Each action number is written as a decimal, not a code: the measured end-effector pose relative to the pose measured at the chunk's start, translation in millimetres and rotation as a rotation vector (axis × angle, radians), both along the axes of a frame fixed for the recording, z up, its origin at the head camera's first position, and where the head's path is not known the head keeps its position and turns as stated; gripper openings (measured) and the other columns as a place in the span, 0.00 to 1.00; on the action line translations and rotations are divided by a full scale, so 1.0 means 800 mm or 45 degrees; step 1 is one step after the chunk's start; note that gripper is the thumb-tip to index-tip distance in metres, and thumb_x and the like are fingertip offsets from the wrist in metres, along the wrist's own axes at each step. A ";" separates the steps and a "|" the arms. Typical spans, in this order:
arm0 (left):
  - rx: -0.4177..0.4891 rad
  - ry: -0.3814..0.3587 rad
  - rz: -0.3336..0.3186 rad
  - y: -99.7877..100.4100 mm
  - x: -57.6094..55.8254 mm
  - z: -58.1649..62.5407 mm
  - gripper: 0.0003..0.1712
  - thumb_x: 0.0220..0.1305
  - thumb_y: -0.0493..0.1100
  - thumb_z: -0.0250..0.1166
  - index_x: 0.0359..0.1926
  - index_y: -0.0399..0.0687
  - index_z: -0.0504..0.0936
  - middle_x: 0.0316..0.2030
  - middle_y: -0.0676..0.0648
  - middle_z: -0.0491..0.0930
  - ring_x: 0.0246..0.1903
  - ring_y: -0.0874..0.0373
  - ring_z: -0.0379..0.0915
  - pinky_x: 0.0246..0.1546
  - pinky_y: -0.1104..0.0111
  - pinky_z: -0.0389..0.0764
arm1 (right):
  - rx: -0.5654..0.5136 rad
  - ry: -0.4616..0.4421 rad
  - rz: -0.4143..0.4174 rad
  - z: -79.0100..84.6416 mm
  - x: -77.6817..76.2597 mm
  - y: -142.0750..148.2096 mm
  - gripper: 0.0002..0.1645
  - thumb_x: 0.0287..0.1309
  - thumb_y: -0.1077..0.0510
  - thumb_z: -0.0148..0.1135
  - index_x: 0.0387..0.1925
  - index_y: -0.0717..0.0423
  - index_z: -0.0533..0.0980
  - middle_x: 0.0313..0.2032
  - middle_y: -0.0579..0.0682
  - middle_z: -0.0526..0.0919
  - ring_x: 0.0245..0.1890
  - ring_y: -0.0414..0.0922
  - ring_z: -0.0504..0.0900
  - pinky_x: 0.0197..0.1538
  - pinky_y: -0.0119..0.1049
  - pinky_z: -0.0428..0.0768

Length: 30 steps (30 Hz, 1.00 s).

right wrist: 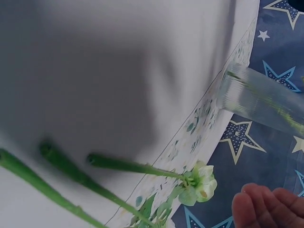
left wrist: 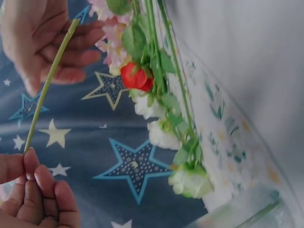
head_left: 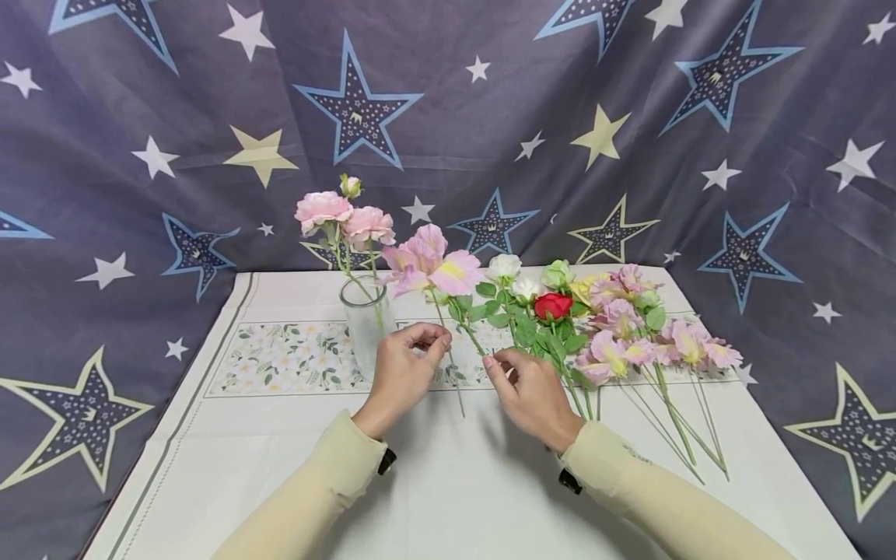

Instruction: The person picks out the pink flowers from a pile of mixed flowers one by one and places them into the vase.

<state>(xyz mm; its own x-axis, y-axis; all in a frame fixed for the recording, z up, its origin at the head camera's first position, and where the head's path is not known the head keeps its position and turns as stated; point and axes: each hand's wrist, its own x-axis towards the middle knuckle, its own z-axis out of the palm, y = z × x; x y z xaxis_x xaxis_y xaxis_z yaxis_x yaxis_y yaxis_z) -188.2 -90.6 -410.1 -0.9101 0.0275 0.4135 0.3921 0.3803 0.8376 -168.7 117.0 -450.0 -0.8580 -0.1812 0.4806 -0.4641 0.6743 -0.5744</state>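
Note:
My left hand (head_left: 406, 373) pinches the thin stem of a pink-purple iris (head_left: 434, 263) with a yellow patch between thumb and fingertips, its bloom held up beside the vase. In the left wrist view, the bare lower stem (left wrist: 47, 85) points toward the other hand. My right hand (head_left: 535, 395) hovers to the right of that stem, fingers loosely bent, and no held thing shows in it. A clear ribbed glass vase (head_left: 353, 323) stands left of the iris. Several pink peony-like blooms (head_left: 322, 210) on green stems rise from it.
Right of the hands lie white roses (head_left: 504, 268), a red rose (head_left: 553, 305) and more irises (head_left: 616, 354), their stems pointing toward the front. A floral-printed band (head_left: 280, 358) crosses the white tablecloth (head_left: 231, 459). A star-patterned curtain (head_left: 448, 117) hangs behind.

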 end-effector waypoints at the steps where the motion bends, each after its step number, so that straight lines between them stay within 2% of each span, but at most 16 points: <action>1: -0.002 0.013 0.003 -0.002 -0.001 0.003 0.04 0.65 0.38 0.71 0.32 0.46 0.90 0.27 0.53 0.86 0.28 0.59 0.79 0.35 0.64 0.80 | 0.002 -0.003 -0.004 -0.001 0.000 0.001 0.17 0.74 0.49 0.58 0.44 0.58 0.85 0.33 0.50 0.89 0.28 0.40 0.84 0.33 0.33 0.83; 7: -0.017 0.105 0.025 -0.015 -0.006 0.022 0.04 0.65 0.37 0.70 0.32 0.44 0.90 0.27 0.50 0.87 0.28 0.58 0.80 0.36 0.54 0.81 | 0.003 -0.018 -0.010 -0.003 -0.002 0.007 0.19 0.75 0.47 0.57 0.45 0.58 0.85 0.35 0.52 0.89 0.30 0.41 0.85 0.35 0.35 0.84; 11: -0.044 0.182 0.059 -0.025 -0.008 0.036 0.04 0.64 0.37 0.71 0.32 0.43 0.90 0.27 0.49 0.87 0.28 0.57 0.80 0.36 0.57 0.80 | 0.024 -0.017 -0.029 -0.003 -0.001 0.009 0.20 0.75 0.45 0.57 0.45 0.57 0.85 0.36 0.52 0.89 0.30 0.41 0.85 0.35 0.36 0.84; 18: -0.071 0.283 0.115 -0.043 -0.011 0.062 0.04 0.65 0.39 0.71 0.34 0.45 0.90 0.29 0.49 0.87 0.30 0.56 0.81 0.39 0.69 0.75 | 0.043 -0.021 -0.048 -0.003 -0.001 0.013 0.21 0.74 0.44 0.57 0.46 0.57 0.85 0.38 0.53 0.89 0.30 0.43 0.86 0.35 0.38 0.85; 23: -0.054 0.357 0.139 -0.054 -0.016 0.076 0.04 0.65 0.39 0.72 0.32 0.43 0.89 0.30 0.48 0.88 0.30 0.56 0.81 0.38 0.70 0.76 | 0.049 -0.023 -0.055 -0.003 -0.002 0.014 0.22 0.74 0.43 0.57 0.46 0.56 0.85 0.38 0.52 0.89 0.31 0.44 0.87 0.35 0.39 0.85; 30: -0.005 0.413 0.165 -0.067 -0.022 0.098 0.04 0.64 0.36 0.71 0.32 0.40 0.88 0.31 0.46 0.88 0.29 0.60 0.78 0.37 0.73 0.76 | 0.053 -0.024 -0.065 -0.002 -0.002 0.015 0.21 0.74 0.43 0.57 0.46 0.54 0.85 0.37 0.51 0.89 0.32 0.44 0.86 0.36 0.40 0.84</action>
<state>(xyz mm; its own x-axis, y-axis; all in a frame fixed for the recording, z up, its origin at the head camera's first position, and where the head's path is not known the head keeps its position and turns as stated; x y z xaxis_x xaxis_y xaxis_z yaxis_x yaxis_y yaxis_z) -205.9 -143.9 -331.6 -0.7276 -0.0771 0.6817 0.5858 0.4474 0.6758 -170.0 129.3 -451.6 -0.8756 -0.1564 0.4569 -0.4177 0.7203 -0.5539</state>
